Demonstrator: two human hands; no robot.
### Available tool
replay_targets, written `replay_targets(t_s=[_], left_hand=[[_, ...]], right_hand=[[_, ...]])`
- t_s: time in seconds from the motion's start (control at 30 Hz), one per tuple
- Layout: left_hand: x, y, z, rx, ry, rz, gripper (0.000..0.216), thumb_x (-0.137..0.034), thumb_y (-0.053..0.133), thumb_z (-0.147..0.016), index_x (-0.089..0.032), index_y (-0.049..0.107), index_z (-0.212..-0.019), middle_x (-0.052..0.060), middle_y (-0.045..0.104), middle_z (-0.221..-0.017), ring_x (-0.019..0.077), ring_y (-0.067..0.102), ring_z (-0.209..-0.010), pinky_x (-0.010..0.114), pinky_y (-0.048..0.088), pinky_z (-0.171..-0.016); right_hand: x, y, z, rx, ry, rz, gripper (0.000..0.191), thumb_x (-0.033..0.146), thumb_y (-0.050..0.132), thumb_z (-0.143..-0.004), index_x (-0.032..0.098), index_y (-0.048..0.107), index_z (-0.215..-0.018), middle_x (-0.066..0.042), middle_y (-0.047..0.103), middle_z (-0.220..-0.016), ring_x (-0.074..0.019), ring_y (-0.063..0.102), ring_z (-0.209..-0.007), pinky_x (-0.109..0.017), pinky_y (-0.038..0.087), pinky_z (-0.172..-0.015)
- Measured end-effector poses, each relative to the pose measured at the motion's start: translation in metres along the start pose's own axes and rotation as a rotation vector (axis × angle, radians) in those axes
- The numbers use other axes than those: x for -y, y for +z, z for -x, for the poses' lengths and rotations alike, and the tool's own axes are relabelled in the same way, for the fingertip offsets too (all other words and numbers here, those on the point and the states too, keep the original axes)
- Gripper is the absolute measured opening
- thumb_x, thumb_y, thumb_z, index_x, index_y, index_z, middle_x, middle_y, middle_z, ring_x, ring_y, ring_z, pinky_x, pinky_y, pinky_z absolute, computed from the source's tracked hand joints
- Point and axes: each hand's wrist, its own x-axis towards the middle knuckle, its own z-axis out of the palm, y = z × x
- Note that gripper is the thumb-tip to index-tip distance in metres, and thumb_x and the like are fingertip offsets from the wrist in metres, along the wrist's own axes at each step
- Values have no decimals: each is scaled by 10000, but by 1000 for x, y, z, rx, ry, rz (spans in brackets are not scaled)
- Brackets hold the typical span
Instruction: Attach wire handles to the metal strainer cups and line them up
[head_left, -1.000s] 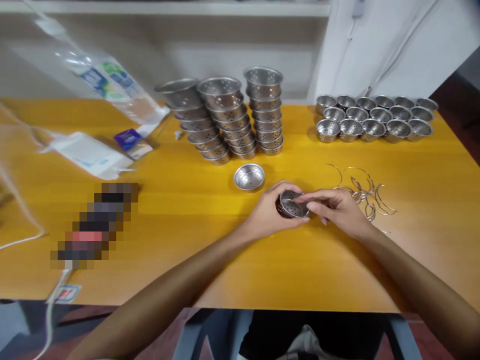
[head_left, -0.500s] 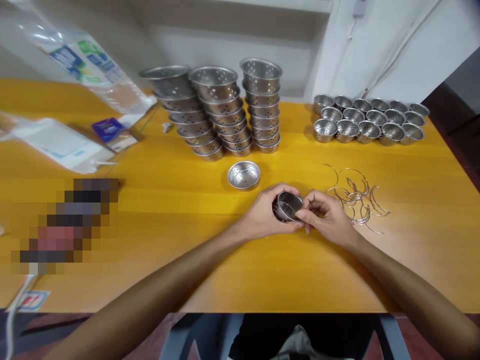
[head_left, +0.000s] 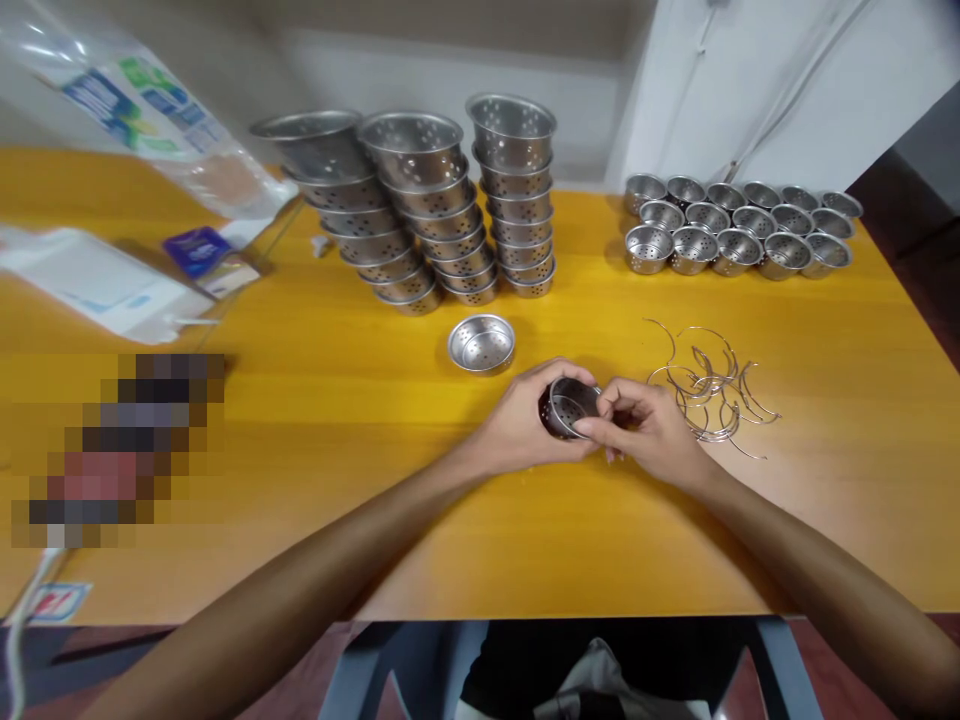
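Silver-coloured, round and perforated, one metal cup [head_left: 573, 404] sits in the curled grip of the left hand [head_left: 517, 420], mouth tilted toward the right hand [head_left: 655, 432], whose bunched fingertips meet its right rim; what they pinch is unclear.

Yellow table [head_left: 450, 550] with cup stacks [head_left: 431, 160], cup rows [head_left: 754, 222], one lone cup [head_left: 481, 345], curved wires [head_left: 706, 384]

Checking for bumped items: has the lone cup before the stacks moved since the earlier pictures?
No. The lone cup keeps its place in front of the middle stack; both shift together as the camera moves.
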Motion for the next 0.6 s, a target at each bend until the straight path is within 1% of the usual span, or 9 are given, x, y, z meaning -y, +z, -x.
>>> replay_targets(t_s=[0.2, 0.33, 0.43, 0.6], left_hand=[[2, -2, -1, 8, 10, 12, 517, -278, 867, -672, -196, 656, -1137, 30, 737, -999, 164, 686, -825, 306, 564, -763], [0, -2, -1, 22, -10, 34, 518, -257, 858, -670, -196, 649, -1140, 22, 732, -983, 157, 686, -809, 294, 564, -754], [-1, -2, -1, 16, -12, 38, 511, -243, 847, -672, -202, 646, -1141, 26, 732, -1001, 165, 690, -834, 290, 569, -752], [1, -2, -1, 20, 7, 32, 509, -244, 846, -672, -205, 645, -1138, 29, 731, -1014, 171, 693, -856, 295, 578, -768]], right_hand=[[3, -1, -3, 43, 17, -86, 467, 567, 882, -853, 210, 588, -793, 51, 631, -636, -87, 594, -510, -221, 469, -506], [3, 0, -4, 35, 51, -118, 489, 584, 908, -815, 214, 588, -794, 53, 634, -619, -89, 589, -493, -216, 474, -486], [3, 1, -4, 20, 65, -121, 501, 589, 920, -796, 216, 586, -786, 58, 627, -611, -85, 582, -482, -213, 469, -478], [3, 1, -4, 14, 55, -124, 494, 590, 915, -806, 212, 598, -780, 55, 634, -618, -83, 583, -479, -211, 464, -475]])
